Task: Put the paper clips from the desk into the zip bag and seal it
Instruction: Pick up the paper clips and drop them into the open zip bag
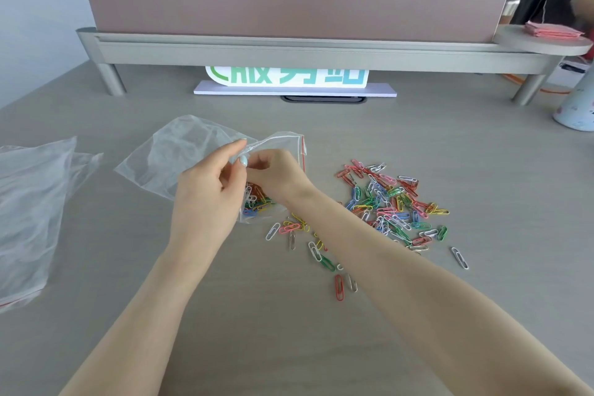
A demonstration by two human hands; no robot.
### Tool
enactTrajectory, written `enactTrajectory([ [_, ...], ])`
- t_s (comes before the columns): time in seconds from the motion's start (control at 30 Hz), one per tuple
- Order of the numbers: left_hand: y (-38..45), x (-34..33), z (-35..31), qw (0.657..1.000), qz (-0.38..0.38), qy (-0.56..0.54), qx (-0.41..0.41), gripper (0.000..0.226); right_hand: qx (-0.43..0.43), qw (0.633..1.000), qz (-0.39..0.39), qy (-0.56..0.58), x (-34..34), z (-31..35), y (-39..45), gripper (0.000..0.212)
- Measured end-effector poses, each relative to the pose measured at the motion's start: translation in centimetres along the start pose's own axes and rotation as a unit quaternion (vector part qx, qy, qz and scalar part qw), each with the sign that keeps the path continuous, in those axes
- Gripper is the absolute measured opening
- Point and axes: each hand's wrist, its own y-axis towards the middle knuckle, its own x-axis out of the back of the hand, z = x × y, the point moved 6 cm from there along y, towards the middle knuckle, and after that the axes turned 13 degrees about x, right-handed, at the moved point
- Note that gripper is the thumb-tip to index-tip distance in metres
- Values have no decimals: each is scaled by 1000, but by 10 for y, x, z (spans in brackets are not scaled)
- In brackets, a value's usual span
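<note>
Two hands meet mid-desk: the left hand and right hand both pinch the mouth of the zip bag, some clips already inside. Most paper clips lie toward the desk's right edge; filling continues, and next comes scooping more in.

Zip bag: clear, glossy, crinkled plastic film. Paper clips: smooth coloured coating, some white. Surface: matt grey, faint wood grain.
</note>
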Motion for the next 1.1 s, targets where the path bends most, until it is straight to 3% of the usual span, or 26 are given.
enactTrajectory([
  [0.23, 1, 0, 1, 1000, 2, -2, -1, 34, 28, 999, -44, 4, 16, 5, -5, 28],
  [0.43, 1, -2, 4, 1000, 15, -3, 6, 33, 18, 996, -51, 69, 46, 4, -17, 21],
  [0.57, 1, -3, 4, 1000, 20, -4, 9, 32, 68, 994, -53, -69, 88, 3, -48, 19],
  [0.7, -1, -7, 6, 1000, 26, 1, 12, 33, 46, 985, -80, -144, 137, -11, -82, 18],
  [0.93, -4, -11, 6, 999, 34, 8, 14, 33, -78, 960, -127, -235, 210, -59, -115, 15],
  [1.1, -6, -14, 6, 999, 37, 9, 21, 33, -144, 911, -109, -371, 225, -68, -124, 41],
])
